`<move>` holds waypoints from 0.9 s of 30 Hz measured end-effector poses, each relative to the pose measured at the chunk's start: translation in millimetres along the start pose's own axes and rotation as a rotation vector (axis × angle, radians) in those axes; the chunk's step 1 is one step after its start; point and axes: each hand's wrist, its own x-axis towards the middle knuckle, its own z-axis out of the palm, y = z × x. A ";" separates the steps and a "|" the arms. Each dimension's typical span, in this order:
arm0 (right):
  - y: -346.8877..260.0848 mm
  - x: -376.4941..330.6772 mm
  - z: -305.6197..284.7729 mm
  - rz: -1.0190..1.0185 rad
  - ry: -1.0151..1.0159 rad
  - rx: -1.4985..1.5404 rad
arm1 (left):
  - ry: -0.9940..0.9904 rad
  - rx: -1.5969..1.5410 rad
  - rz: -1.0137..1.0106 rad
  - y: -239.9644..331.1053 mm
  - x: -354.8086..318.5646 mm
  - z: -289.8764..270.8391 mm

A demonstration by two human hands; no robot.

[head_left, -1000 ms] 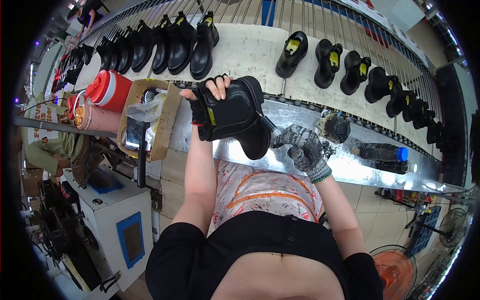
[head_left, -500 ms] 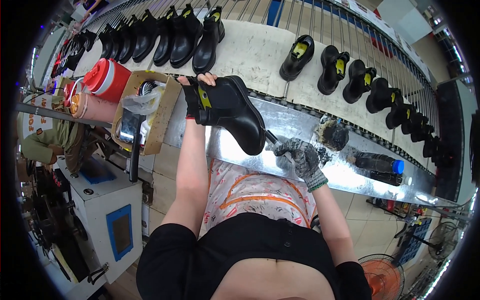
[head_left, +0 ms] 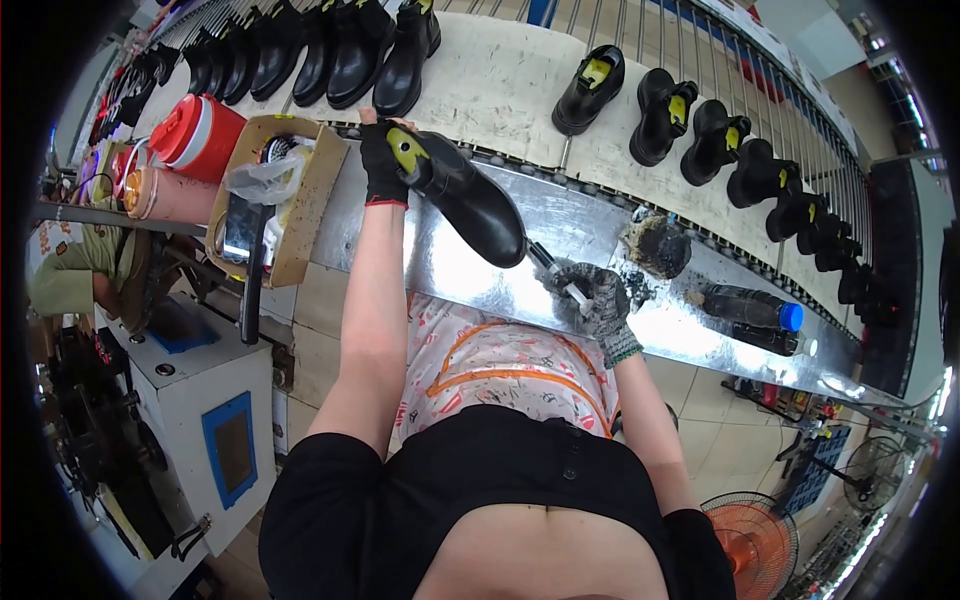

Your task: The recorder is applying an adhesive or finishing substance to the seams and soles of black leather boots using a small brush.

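Note:
My left hand, in a black fingerless glove, grips a black ankle boot at its shaft. The boot's opening, with a yellow-green lining, faces me and its toe points to the lower right. A grey knit glove covers my right hand, closed around a slim brush-like tool with a pale handle and dark end. That dark end meets the boot's toe edge or lies just beside it; I cannot tell if they touch. Below both hands is a shiny metal ledge.
A black-stained lump and a dark bottle with a blue cap lie on the ledge at right. Beyond, several black boots stand on a pale conveyor. At left are a cardboard box and a red jug.
The boot has turned in my left hand, from its side showing to its opening and upper facing me. My right hand with the brush-like tool stays near the toe.

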 end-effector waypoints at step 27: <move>-44.6 -23.6 13.0 -0.121 0.404 -0.309 | 0.214 1.373 0.547 25.0 -122.4 57.2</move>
